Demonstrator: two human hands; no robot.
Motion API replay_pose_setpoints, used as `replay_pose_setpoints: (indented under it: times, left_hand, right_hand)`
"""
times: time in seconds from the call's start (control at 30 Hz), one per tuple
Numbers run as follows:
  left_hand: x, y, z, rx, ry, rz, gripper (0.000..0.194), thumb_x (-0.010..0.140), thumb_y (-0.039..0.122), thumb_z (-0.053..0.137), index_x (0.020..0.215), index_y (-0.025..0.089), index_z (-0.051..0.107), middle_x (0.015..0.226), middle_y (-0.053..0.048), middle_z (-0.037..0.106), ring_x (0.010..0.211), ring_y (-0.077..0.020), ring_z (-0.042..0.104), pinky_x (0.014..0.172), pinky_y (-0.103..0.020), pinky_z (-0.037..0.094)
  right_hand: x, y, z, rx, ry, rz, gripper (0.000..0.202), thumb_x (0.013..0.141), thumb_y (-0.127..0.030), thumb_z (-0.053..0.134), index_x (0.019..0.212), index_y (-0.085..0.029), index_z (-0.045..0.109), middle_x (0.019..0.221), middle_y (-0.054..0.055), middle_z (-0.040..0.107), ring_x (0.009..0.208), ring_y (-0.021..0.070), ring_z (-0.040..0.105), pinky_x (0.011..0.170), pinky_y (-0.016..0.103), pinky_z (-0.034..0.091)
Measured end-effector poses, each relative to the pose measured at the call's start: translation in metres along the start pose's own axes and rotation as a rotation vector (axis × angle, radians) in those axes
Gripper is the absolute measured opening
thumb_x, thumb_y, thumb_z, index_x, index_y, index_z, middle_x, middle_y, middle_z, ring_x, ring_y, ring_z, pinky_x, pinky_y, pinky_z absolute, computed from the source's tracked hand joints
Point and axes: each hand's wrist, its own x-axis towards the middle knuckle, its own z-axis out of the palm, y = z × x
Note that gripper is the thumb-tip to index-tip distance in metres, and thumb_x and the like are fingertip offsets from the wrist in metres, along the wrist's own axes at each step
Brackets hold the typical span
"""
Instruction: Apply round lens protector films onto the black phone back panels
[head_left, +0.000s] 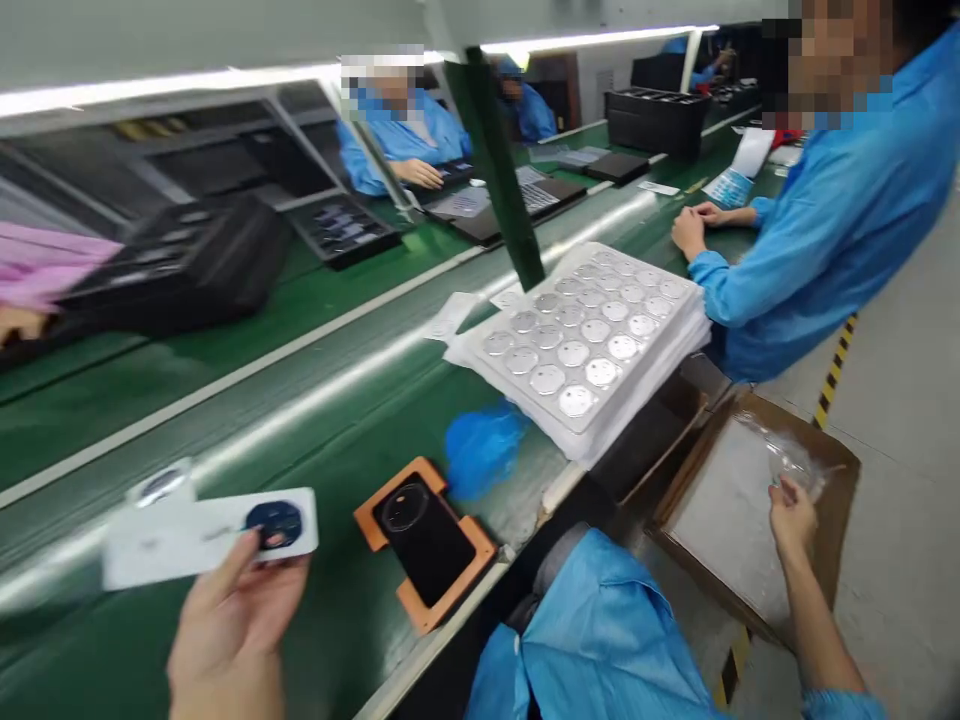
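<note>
The left hand [232,625] pinches a white phone back cover [206,535] by its near edge, thumb tip resting on the dark round camera ring [274,523], the cover held flat just above the green belt [315,420]. To the right of that grip an orange jig [424,545] carrying a black cover lies on the belt, with a blue cloth [480,450] and a stack of white trays [592,345] further right. The right hand [791,515] reaches well apart into a cardboard box [757,510], fingers closed on clear plastic film [799,460]
</note>
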Motion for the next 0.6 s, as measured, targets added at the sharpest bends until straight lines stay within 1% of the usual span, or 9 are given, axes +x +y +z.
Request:
replay_pose_setpoints:
  times: [0.07, 0.13, 0.17, 0.23, 0.3, 0.37, 0.43, 0.53, 0.6]
  left_hand:
    - [0.002, -0.002, 0.000, -0.082, -0.008, 0.022, 0.031, 0.071, -0.005, 0.062, 0.089, 0.020, 0.067, 0.087, 0.007, 0.074, 0.066, -0.0050, 0.062, 0.063, -0.011, 0.054]
    - [0.002, -0.006, 0.000, -0.110, -0.008, 0.007, 0.029, 0.070, -0.004, 0.067, 0.087, 0.019, 0.068, 0.086, 0.006, 0.074, 0.066, -0.0056, 0.063, 0.065, -0.012, 0.054]
    - [0.001, -0.008, -0.001, -0.110, -0.008, -0.011, 0.027, 0.071, -0.003, 0.068, 0.086, 0.019, 0.068, 0.085, 0.006, 0.074, 0.066, -0.0062, 0.063, 0.067, -0.014, 0.055]
    - [-0.002, -0.010, -0.005, -0.109, -0.009, -0.061, 0.022, 0.073, 0.001, 0.069, 0.084, 0.019, 0.069, 0.082, 0.005, 0.074, 0.067, -0.0076, 0.065, 0.070, -0.016, 0.056]
    - [-0.005, -0.011, -0.012, -0.110, -0.009, -0.098, 0.020, 0.073, 0.002, 0.069, 0.085, 0.019, 0.071, 0.081, 0.004, 0.075, 0.070, -0.0095, 0.067, 0.070, -0.018, 0.057]
    - [-0.006, -0.011, -0.023, -0.110, 0.007, -0.106, 0.022, 0.070, 0.002, 0.071, 0.086, 0.018, 0.071, 0.083, 0.002, 0.075, 0.071, -0.0110, 0.068, 0.069, -0.018, 0.057]
    - [-0.007, -0.011, -0.036, -0.114, 0.038, -0.083, 0.026, 0.067, 0.002, 0.074, 0.088, 0.017, 0.072, 0.086, 0.001, 0.075, 0.075, -0.0118, 0.069, 0.070, -0.018, 0.057]
    - [-0.009, -0.013, -0.055, -0.152, 0.104, -0.045, 0.030, 0.065, 0.003, 0.077, 0.090, 0.018, 0.072, 0.091, 0.000, 0.076, 0.082, -0.0129, 0.070, 0.074, -0.018, 0.057]
    - [-0.011, -0.013, -0.065, -0.187, 0.132, -0.021, 0.033, 0.064, 0.006, 0.081, 0.093, 0.019, 0.072, 0.094, -0.001, 0.076, 0.086, -0.0145, 0.070, 0.076, -0.020, 0.058]
  right_hand:
    - [-0.002, -0.056, 0.016, 0.119, -0.069, -0.154, 0.042, 0.090, -0.048, 0.057, 0.112, -0.014, 0.067, 0.106, 0.012, 0.070, 0.095, 0.0266, 0.067, 0.089, 0.044, 0.053]
    - [-0.015, -0.126, 0.031, 0.248, -0.178, -0.474, 0.033, 0.089, -0.044, 0.060, 0.110, -0.019, 0.069, 0.107, 0.009, 0.071, 0.097, 0.0251, 0.066, 0.094, 0.043, 0.051]
    - [-0.024, -0.163, 0.038, 0.266, -0.264, -0.644, 0.028, 0.091, -0.040, 0.059, 0.109, -0.022, 0.069, 0.107, 0.008, 0.071, 0.099, 0.0244, 0.065, 0.095, 0.043, 0.050]
    - [-0.040, -0.231, 0.054, 0.225, -0.449, -0.934, 0.023, 0.093, -0.032, 0.057, 0.111, -0.024, 0.070, 0.111, 0.008, 0.069, 0.105, 0.0243, 0.062, 0.097, 0.042, 0.049]
    - [-0.049, -0.282, 0.072, 0.073, -0.556, -1.128, 0.025, 0.092, -0.028, 0.058, 0.114, -0.024, 0.069, 0.113, 0.010, 0.066, 0.107, 0.0267, 0.059, 0.095, 0.043, 0.048]
    - [-0.048, -0.312, 0.089, -0.111, -0.635, -1.229, 0.029, 0.088, -0.026, 0.062, 0.115, -0.023, 0.069, 0.110, 0.010, 0.063, 0.103, 0.0279, 0.058, 0.092, 0.043, 0.048]
    - [-0.041, -0.325, 0.102, -0.255, -0.709, -1.262, 0.031, 0.082, -0.028, 0.067, 0.113, -0.023, 0.069, 0.105, 0.009, 0.062, 0.098, 0.0273, 0.058, 0.089, 0.041, 0.048]
    - [-0.028, -0.329, 0.110, -0.347, -0.849, -1.258, 0.020, 0.080, -0.034, 0.067, 0.096, -0.021, 0.068, 0.097, 0.008, 0.061, 0.094, 0.0259, 0.059, 0.086, 0.038, 0.047]
    - [-0.019, -0.327, 0.112, -0.367, -0.898, -1.265, 0.020, 0.081, -0.039, 0.065, 0.092, -0.022, 0.066, 0.096, 0.008, 0.062, 0.094, 0.0266, 0.059, 0.084, 0.037, 0.047]
